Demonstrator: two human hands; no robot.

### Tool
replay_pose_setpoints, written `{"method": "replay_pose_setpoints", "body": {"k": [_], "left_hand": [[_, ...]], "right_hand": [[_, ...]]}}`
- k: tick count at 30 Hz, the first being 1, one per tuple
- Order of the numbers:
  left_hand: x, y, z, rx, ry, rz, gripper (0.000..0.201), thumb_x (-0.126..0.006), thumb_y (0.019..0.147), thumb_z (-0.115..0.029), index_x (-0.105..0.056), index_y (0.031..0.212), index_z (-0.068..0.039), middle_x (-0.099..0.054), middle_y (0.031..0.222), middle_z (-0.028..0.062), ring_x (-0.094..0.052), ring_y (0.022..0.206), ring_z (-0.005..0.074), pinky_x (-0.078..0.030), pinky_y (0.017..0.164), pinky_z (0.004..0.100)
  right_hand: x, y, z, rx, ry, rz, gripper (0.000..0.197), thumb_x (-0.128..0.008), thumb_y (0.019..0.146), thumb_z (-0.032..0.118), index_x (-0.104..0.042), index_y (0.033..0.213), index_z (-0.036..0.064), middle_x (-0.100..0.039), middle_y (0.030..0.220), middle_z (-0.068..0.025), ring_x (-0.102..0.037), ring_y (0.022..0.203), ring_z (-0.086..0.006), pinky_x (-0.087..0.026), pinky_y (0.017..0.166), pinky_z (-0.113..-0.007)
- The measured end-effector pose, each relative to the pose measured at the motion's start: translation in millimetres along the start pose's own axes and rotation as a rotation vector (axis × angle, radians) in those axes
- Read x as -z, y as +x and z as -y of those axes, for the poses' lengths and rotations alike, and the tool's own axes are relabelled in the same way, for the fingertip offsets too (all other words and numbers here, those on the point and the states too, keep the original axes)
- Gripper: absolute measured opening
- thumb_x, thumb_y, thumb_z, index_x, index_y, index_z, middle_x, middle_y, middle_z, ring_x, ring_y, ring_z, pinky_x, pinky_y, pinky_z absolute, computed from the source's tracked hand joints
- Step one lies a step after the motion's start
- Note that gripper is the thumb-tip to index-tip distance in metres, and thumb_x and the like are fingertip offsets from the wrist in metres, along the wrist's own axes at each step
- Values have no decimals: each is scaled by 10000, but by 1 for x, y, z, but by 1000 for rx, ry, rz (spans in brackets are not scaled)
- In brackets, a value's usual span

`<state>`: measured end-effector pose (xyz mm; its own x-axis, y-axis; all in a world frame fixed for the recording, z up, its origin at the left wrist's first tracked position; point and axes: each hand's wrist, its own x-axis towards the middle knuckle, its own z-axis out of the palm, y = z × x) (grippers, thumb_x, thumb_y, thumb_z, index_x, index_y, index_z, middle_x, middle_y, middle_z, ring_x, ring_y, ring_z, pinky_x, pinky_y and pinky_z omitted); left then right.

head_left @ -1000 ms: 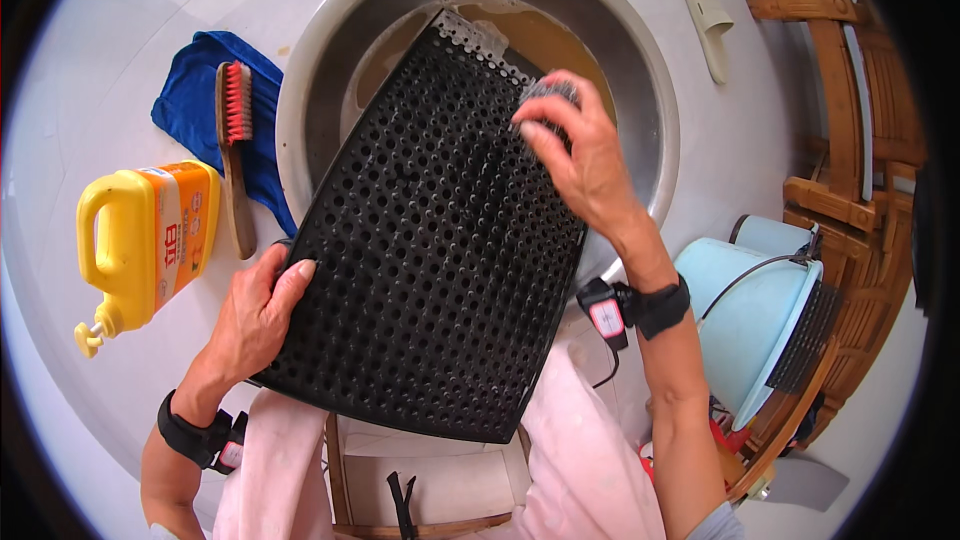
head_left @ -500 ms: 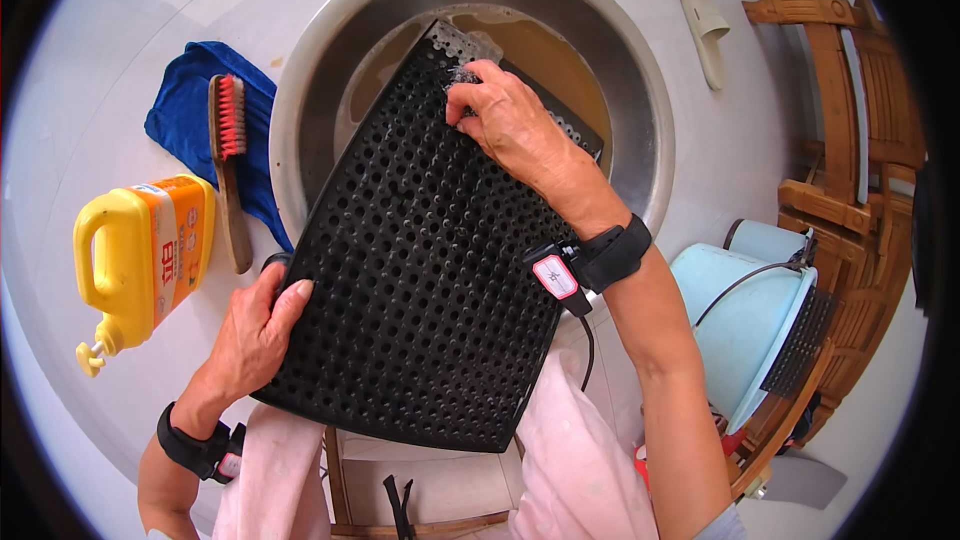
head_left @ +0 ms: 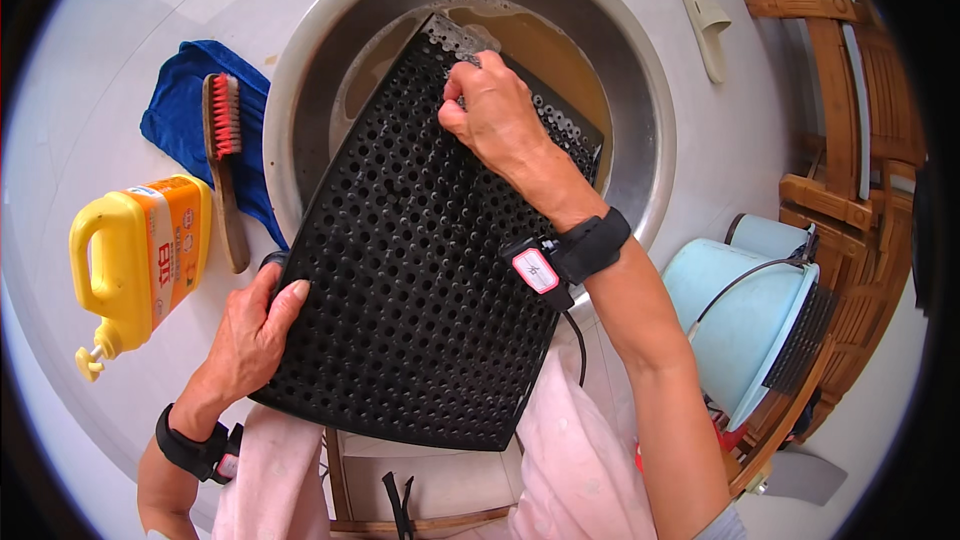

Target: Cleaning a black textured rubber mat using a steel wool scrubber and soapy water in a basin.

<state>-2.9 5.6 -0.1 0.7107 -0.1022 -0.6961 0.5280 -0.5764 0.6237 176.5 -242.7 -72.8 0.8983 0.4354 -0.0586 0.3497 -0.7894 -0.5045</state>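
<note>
A black perforated mat (head_left: 400, 270) slants from above my lap into a wide metal basin (head_left: 292, 90), its far end down in the murky brown water (head_left: 560, 60). My left hand (head_left: 255, 330) grips the mat's left edge, thumb on top and fingers underneath. Near the mat's far end, my right hand (head_left: 495, 115) is closed and pressed to the holed surface. A grey, wiry steel wool scrubber showed between its fingers a moment earlier; now the fingers mostly hide it. Whitish suds cover the far corner.
Left of the basin lie a blue cloth (head_left: 185, 105), a wooden brush (head_left: 225, 190) with red bristles, and a yellow pump jug (head_left: 130, 270). To the right stand a light blue bucket (head_left: 735, 310) and wooden furniture (head_left: 835, 120). Slippers (head_left: 705, 25) lie at the far right.
My right hand has shifted slightly to the left along the mat's far part, its wrist turning with it. The left hand keeps its hold, and the mat has hardly moved.
</note>
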Motion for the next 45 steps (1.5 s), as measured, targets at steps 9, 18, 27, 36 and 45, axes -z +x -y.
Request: {"method": "replay_pose_setpoints", "body": {"k": [9, 18, 27, 36, 45], "left_hand": [[0, 1, -2, -9, 0, -7, 422, -424, 988, -379, -463, 903, 33, -425, 733, 130, -403, 697, 174, -394, 669, 332], [1, 0, -1, -2, 3, -8, 438, -433, 985, -397, -483, 924, 34, -454, 740, 123, -426, 705, 163, -405, 681, 325], [-7, 1, 3, -94, -85, -110, 372, -487, 968, -292, -407, 810, 35, -329, 638, 172, -294, 601, 227, -349, 564, 369], [-6, 1, 6, -103, -82, -105, 364, -488, 967, -283, -400, 806, 31, -330, 637, 176, -292, 595, 231, -348, 563, 369], [-8, 1, 5, -103, -99, -116, 371, -487, 971, -290, -403, 810, 34, -331, 635, 158, -300, 603, 208, -352, 568, 362]], "right_hand": [[12, -17, 3, 240, 273, 52, 91, -675, 788, 102, -633, 849, 49, -557, 1125, -183, -557, 1087, -331, -450, 921, -385], [20, -13, -2, 336, 180, 225, 231, -652, 812, 100, -556, 1022, 93, -474, 1245, -213, -409, 1260, -406, -387, 1002, -447], [40, -11, 10, 226, 180, 241, 132, -642, 819, 88, -607, 945, 67, -471, 1258, -218, -499, 1175, -387, -441, 941, -414], [17, -16, 5, 266, 156, 195, 124, -664, 771, 55, -585, 865, 46, -504, 1180, -173, -532, 1079, -352, -446, 894, -398], [24, -9, 8, 189, 210, 242, 132, -684, 767, 76, -579, 834, 32, -550, 1049, -214, -492, 1171, -404, -427, 936, -426]]}}
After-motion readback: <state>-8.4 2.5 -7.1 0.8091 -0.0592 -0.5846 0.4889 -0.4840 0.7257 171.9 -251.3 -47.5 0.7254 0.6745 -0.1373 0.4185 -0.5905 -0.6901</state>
